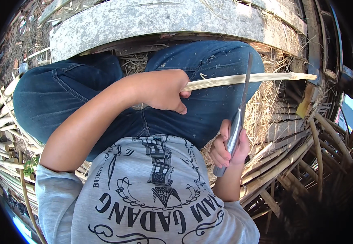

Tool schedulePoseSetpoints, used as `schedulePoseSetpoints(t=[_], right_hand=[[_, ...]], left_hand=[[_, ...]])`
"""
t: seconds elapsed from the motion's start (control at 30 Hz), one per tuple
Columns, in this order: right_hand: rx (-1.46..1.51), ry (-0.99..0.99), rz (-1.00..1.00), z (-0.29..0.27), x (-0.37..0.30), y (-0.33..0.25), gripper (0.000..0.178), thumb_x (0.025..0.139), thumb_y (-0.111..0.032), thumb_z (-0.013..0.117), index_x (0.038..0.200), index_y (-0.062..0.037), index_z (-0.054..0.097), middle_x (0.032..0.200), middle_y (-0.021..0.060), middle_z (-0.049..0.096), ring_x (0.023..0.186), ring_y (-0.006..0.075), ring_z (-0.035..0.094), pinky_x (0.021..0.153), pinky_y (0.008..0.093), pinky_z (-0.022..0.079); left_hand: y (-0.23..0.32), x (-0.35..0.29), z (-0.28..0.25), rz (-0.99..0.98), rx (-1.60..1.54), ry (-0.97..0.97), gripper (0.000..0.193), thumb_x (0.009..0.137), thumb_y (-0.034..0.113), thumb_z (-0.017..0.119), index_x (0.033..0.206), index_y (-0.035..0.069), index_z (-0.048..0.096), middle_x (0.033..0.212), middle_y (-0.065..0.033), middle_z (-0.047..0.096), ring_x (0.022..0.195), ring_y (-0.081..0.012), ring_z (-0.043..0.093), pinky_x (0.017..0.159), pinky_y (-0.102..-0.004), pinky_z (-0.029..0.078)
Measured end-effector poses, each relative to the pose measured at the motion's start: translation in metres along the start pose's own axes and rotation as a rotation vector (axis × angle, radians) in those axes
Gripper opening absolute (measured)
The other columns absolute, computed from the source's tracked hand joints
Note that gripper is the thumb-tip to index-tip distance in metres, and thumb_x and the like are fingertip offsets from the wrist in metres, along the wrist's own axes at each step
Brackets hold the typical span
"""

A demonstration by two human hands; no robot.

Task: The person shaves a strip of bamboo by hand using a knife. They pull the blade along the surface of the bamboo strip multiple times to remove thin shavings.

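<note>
My left hand (169,90) is closed around one end of a pale split bamboo strip (278,77), which stretches to the right across my thigh and past my knee. A thin curl of fibre stands up from the strip near the hand. Lower on the right, my right hand (227,148) wraps around the shiny grey handle of a knife (236,126). Its long, narrow blade points away from me and crosses the strip near the knee. Whether the edge touches the strip, I cannot tell.
A weathered grey plank (156,22) lies just beyond my knees. Straw-like shavings (262,126) cover the ground beside my right leg. Bamboo poles (282,166) lie at the right, and several cut bamboo pieces (1,146) are stacked at the left. Small chips dot my jeans (192,61).
</note>
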State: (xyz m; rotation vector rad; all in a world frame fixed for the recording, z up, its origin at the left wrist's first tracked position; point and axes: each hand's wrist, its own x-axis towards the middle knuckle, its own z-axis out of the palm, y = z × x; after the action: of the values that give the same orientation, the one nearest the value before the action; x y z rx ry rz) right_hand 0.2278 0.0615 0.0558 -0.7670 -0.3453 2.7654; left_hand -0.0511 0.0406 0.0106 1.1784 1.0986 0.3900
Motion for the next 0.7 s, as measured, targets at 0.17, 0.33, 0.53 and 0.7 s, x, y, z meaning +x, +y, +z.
schedulePoseSetpoints(t=[0.17, 0.33, 0.53, 0.7], right_hand=[[-0.201, 0.224, -0.221, 0.003, 0.002, -0.008, 0.042, 0.100, -0.048, 0.043, 0.100, -0.0065, 0.038, 0.053, 0.0060, 0.043, 0.034, 0.0138, 0.042, 0.033, 0.0288, 0.040], [-0.507, 0.500, -0.526, 0.012, 0.033, 0.004, 0.027, 0.093, -0.017, 0.061, 0.107, -0.0038, 0.042, 0.067, 0.0078, 0.053, 0.046, 0.0136, 0.053, 0.044, 0.0260, 0.047], [-0.630, 0.561, -0.642, 0.019, 0.050, -0.006, 0.031, 0.082, 0.004, 0.071, 0.102, -0.0025, 0.049, 0.089, 0.0092, 0.066, 0.070, 0.0108, 0.064, 0.057, 0.0243, 0.052], [-0.804, 0.381, -0.552, 0.027, 0.058, -0.017, 0.033, 0.079, 0.004, 0.073, 0.101, -0.0033, 0.050, 0.085, 0.0067, 0.065, 0.075, 0.0102, 0.064, 0.068, 0.0256, 0.052]], left_hand=[[-0.002, 0.000, 0.003, 0.030, 0.030, 0.026, 0.030, 0.077, 0.018, 0.079, 0.075, -0.002, 0.056, 0.064, -0.0115, 0.059, 0.062, -0.0230, 0.060, 0.062, -0.0370, 0.046], [0.016, 0.000, 0.031, 0.084, -0.436, -0.083, 0.046, 0.086, 0.021, 0.074, 0.069, 0.010, 0.033, 0.063, 0.0067, 0.030, 0.060, -0.0060, 0.033, 0.053, -0.0277, 0.031], [0.016, 0.006, 0.084, 0.324, -0.554, -0.110, 0.033, 0.095, 0.016, 0.063, 0.079, 0.009, 0.035, 0.074, 0.0055, 0.032, 0.069, -0.0052, 0.034, 0.060, -0.0250, 0.033], [0.012, -0.008, 0.088, 0.180, -0.695, -0.366, 0.025, 0.095, 0.016, 0.064, 0.111, 0.006, 0.046, 0.102, -0.0025, 0.050, 0.104, -0.0114, 0.049, 0.093, -0.0293, 0.043]])
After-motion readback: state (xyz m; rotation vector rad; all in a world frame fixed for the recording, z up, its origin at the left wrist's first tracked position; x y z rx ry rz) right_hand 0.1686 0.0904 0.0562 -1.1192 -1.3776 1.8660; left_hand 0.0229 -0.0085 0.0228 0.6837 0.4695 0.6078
